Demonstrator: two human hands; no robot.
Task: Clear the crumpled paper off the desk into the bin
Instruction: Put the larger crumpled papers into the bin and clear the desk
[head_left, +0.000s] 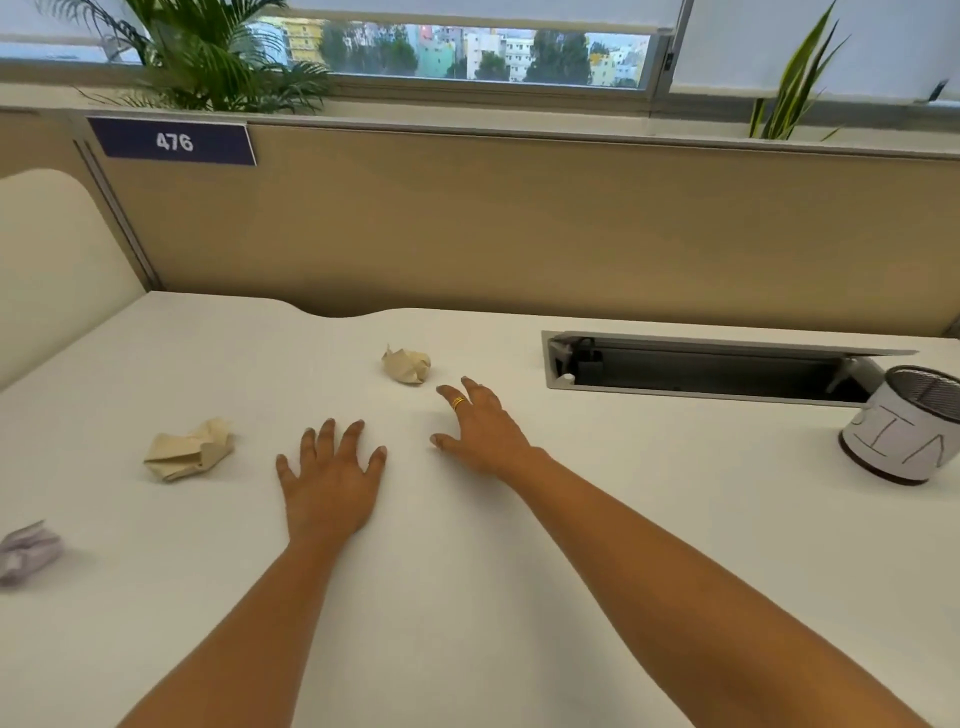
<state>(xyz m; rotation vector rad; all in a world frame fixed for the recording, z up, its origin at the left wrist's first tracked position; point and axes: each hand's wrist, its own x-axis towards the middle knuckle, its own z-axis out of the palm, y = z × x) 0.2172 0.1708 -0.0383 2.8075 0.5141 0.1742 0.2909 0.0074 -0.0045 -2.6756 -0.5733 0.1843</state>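
My white table (467, 597) carries everything here, and I place things by the bin (904, 423), the small mesh cup wrapped in white paper that stands near the table's right edge. Farthest from the bin, at the left edge of the view, lies a crumpled lilac paper (26, 552), partly cut off by the frame. Nearer the bin but well to its left sits a crumpled beige paper (189, 449), resting alone on the table. My left hand (332, 480) comes next, just right of that beige wad and apart from it, palm down with fingers spread wide and holding nothing; whether the palm presses flat on the surface I cannot tell. Beyond it, further back on the table and left of the bin, lies a second beige crumpled paper (408, 364). My right hand (480, 426), with a gold ring (458, 401) on one finger, reaches toward that wad, fingers apart and empty, fingertips near it but not touching. Between this hand and the bin, a long open cable slot (717, 366) is sunk in the table, its lid raised, and the bin stands just at its right end.
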